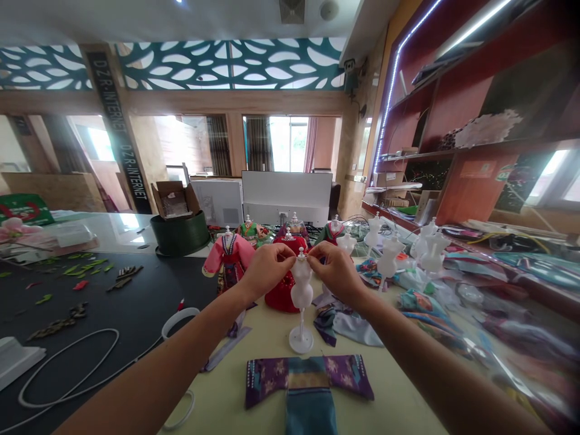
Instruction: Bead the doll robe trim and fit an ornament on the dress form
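A small white dress-form mannequin (301, 290) stands upright on its round base in front of me. My left hand (267, 269) is closed in a pinch at the left of its neck. On the opposite side, my right hand (335, 272) pinches in the same way. Whatever the fingertips hold is too small to make out. Nearer to me, a purple and teal doll garment (310, 377) lies spread flat on the table. Just behind the mannequin is a red doll dress (278, 297), partly hidden by my left hand.
A pink doll robe (230, 257) on a form stands at left. Bare white mannequins (389, 257) and loose fabric pieces (356, 326) are at right. A white cable (111, 362) curls over the dark mat. Behind stand a monitor (286, 190) and a green round container (179, 235).
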Demonstrator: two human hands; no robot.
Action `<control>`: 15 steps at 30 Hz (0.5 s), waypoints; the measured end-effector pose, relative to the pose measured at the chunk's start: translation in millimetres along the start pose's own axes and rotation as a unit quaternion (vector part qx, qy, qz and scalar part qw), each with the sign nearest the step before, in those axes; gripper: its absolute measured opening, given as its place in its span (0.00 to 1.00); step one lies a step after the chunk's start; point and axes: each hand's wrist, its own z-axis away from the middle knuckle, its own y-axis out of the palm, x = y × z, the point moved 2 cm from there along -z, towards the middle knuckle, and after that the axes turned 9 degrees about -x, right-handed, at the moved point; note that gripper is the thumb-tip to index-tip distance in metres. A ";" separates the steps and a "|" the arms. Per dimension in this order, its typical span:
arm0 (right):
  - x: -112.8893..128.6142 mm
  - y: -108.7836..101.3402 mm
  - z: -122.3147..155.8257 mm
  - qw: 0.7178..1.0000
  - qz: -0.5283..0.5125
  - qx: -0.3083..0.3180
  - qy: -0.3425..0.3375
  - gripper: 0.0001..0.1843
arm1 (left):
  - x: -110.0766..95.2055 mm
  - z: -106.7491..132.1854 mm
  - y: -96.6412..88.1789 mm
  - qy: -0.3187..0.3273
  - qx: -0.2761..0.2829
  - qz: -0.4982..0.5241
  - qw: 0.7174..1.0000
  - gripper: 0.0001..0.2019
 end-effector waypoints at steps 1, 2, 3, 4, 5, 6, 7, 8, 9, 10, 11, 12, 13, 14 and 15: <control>0.2 0.0 -0.3 1.000 0.001 0.000 0.000 0.06 | -0.4 -0.7 0.0 0.000 0.005 0.001 1.000 0.09; 0.4 0.1 -0.5 1.000 0.002 0.001 0.000 0.06 | -0.8 -1.3 0.0 0.000 0.009 0.003 1.000 0.09; 0.6 0.2 -0.6 1.000 0.002 0.002 0.001 0.06 | -1.1 -1.8 0.2 0.000 0.012 0.006 1.000 0.09; 0.7 0.4 -0.6 1.000 0.002 0.003 0.001 0.07 | -1.3 -2.1 0.3 0.000 0.015 0.010 1.000 0.09; 0.8 0.5 -0.6 1.000 0.001 0.005 0.001 0.07 | -1.5 -2.4 0.6 0.000 0.017 0.014 1.000 0.10; 0.7 0.6 -0.5 1.000 -0.001 0.006 0.001 0.07 | -1.7 -2.6 0.8 -0.001 0.019 0.019 1.000 0.10; 0.4 0.6 -0.4 1.000 -0.002 0.007 0.001 0.07 | -1.9 -2.6 1.0 -0.002 0.020 0.024 1.000 0.10; 0.1 0.6 -0.3 1.000 -0.004 0.007 0.001 0.07 | -2.0 -2.7 1.1 -0.002 0.019 0.030 0.999 0.10; -0.3 0.6 -0.1 1.000 -0.005 0.007 0.001 0.07 | -2.0 -2.6 1.1 -0.003 0.018 0.034 0.999 0.11; -0.8 0.6 0.1 1.000 -0.005 0.007 0.002 0.06 | -1.9 -2.6 1.1 -0.004 0.015 0.038 0.999 0.11; -1.2 0.7 0.3 1.000 -0.004 0.006 0.003 0.06 | -1.5 -2.5 1.1 -0.006 0.010 0.040 0.999 0.11; -1.5 0.7 0.6 1.000 -0.003 0.006 0.004 0.06 | -0.8 -2.3 1.1 -0.008 0.006 0.042 0.999 0.10; -1.6 0.8 0.9 1.000 -0.002 0.004 0.005 0.06 | 0.1 -2.1 1.3 -0.011 0.003 0.043 0.999 0.09; -1.6 0.8 1.1 1.000 -0.002 0.002 0.005 0.06 | 1.3 -1.9 1.7 -0.015 0.001 0.045 0.999 0.09; -1.5 0.9 1.3 1.000 -0.002 0.000 0.005 0.06 | 2.6 -1.6 2.2 -0.019 0.000 0.048 0.999 0.08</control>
